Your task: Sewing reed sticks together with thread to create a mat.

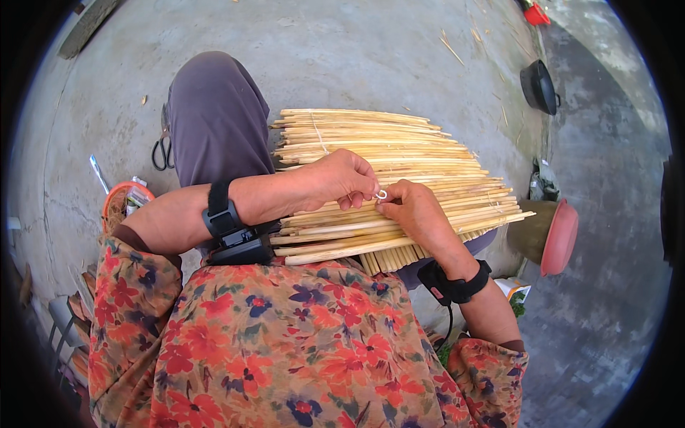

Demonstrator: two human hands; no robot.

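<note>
A mat of pale yellow stalks (385,139) lies across my lap, its rows tied together with thin white string. Over the middle of it, my left hand (341,178) is closed in a pinch on a small loop of white string (382,194). My right hand (417,210) pinches the same string from the other side, thumb and forefinger together. The two sets of fingertips nearly meet just above the stalks. Below my right wrist, a second layer of stalk ends (389,260) shows, running at an angle to the top ones.
Black-handled scissors (163,151) lie on the concrete beside my left knee (217,114). An orange basket (118,200) with small items stands at the left. To the right are a pink-rimmed tub (560,237), a black pot (539,87) and a dark plastic bag (544,182).
</note>
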